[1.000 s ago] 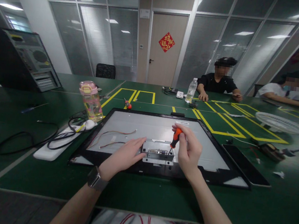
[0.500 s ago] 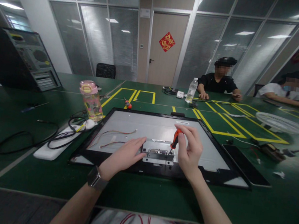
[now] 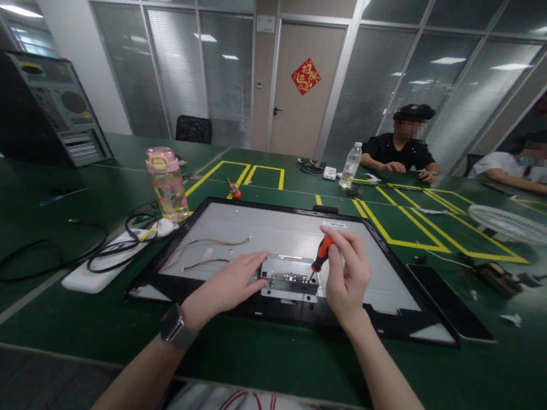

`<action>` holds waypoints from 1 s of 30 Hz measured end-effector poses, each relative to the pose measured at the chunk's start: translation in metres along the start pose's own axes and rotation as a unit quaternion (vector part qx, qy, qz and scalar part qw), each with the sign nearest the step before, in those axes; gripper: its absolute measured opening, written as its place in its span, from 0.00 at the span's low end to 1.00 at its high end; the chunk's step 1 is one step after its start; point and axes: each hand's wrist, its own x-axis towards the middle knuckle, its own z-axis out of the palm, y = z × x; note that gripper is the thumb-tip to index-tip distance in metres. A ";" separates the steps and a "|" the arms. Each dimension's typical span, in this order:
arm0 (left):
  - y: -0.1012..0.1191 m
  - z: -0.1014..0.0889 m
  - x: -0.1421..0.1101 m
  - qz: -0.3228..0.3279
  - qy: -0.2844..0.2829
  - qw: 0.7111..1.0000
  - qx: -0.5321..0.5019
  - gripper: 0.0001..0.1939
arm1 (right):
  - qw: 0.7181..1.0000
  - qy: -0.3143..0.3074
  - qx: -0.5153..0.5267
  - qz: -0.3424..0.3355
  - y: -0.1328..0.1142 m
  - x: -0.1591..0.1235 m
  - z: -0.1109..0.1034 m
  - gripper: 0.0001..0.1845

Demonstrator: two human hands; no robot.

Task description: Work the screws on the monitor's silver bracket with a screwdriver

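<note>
A flat display panel (image 3: pixel 375 272) with a black frame and grey back lies on the green table. Near its front edge sits a metal bracket (image 3: pixel 290 286) with small holes. My left hand (image 3: pixel 230 280) lies flat with fingers stretched, its fingertips at the bracket's left end. In my right hand (image 3: pixel 351 276) is an orange-and-black screwdriver (image 3: pixel 321 255), gripped by the handle and slightly tilted. Its tip points down at the right end of the bracket; whether it sits in a screw is too small to tell. Thin wires (image 3: pixel 208 243) lie on the panel's left part.
Left of the panel are a pink-lidded bottle (image 3: pixel 168 184) and a white power strip (image 3: pixel 98 269) with black cable. A computer case (image 3: pixel 39 107) stands farther left. A black phone-like slab (image 3: pixel 447 302) lies to the right. Two people (image 3: pixel 402 145) sit across the table, near a water bottle (image 3: pixel 350 165).
My left hand stays put, and the screwdriver in my right hand keeps its place with only tiny finger shifts. Across the table, one person's hands have drawn closer together.
</note>
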 end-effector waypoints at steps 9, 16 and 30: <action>-0.001 0.001 0.001 0.001 -0.002 1.000 0.004 0.28 | 1.000 -0.005 0.004 -0.009 0.002 0.001 0.002 0.15; 0.001 0.000 0.000 0.001 -0.002 1.000 0.001 0.28 | 0.999 0.018 -0.026 -0.017 -0.001 0.002 0.002 0.11; 0.002 -0.001 0.000 -0.006 0.000 1.000 -0.003 0.28 | 0.999 0.018 -0.024 -0.029 -0.002 0.003 0.002 0.08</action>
